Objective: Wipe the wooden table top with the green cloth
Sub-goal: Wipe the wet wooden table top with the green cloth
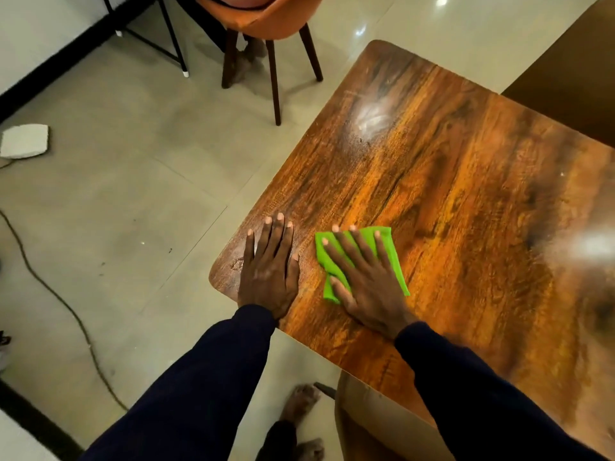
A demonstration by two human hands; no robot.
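The person is pressing the green cloth flat under the spread right hand near the corner of the wooden table top, the left hand is lying open beside it, and I think the wiping is needing long strokes toward the far, smeared side.

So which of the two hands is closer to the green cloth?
The right hand: it lies flat on top of the green cloth, fingers spread over it. The left hand rests flat on the bare wooden table top beside the cloth, apart from it.
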